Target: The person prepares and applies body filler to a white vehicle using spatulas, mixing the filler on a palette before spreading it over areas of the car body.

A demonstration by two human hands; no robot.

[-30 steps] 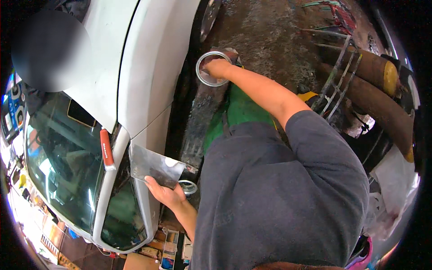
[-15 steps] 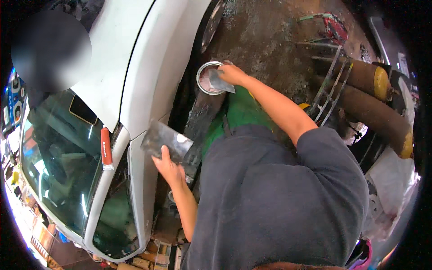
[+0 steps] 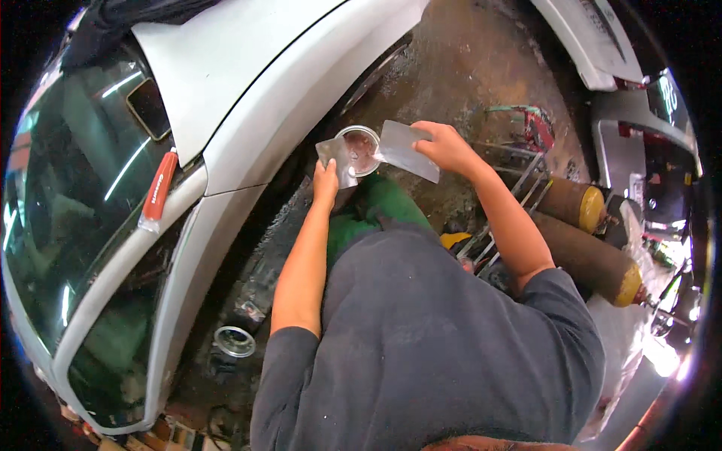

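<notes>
My left hand [image 3: 325, 184] grips a flat metal putty spreader [image 3: 335, 154] by its lower edge, its blade overlapping the left side of a round open tin [image 3: 359, 128]. Pinkish-brown paste [image 3: 362, 145] lies inside the tin. In my right hand [image 3: 444, 149] is a second, wider metal spreader [image 3: 402, 144], pinched at its right edge. Its lower left corner hangs over the tin's right rim, with a small pale spot at that corner. Both hands are closed on their spreaders.
A pale car fender [image 3: 248, 139] runs along my left, with a red tube [image 3: 159, 184] on its windscreen pillar and a dark phone-like rectangle [image 3: 149, 109] on the glass. Gas cylinders [image 3: 587, 255] and a metal frame [image 3: 526, 180] lie right. A silver ring-shaped object [image 3: 235, 341] sits lower left.
My left hand has swung forward and right with its spreader to the tin. My right hand has drawn its spreader out to the tin's right. The view has shifted.
</notes>
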